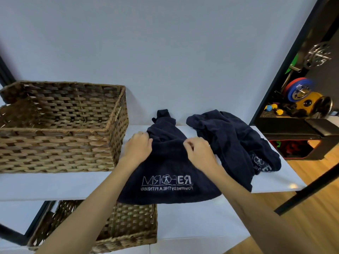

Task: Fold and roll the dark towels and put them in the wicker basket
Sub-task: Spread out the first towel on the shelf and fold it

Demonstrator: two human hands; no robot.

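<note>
Navy towel (pixel 167 169), right of wicker basket (pixel 60 125), is pinched by L hand (pixel 139 145) & R hand (pixel 199 151), prob. for spreading flat.

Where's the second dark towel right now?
Head view: the second towel lies crumpled at the right end of the white shelf, right of the towel under both hands.

white shelf (pixel 73 184) carries a wicker basket (pixel 60 125) and two dark towels (pixel 170 173) (pixel 233 142).
</note>
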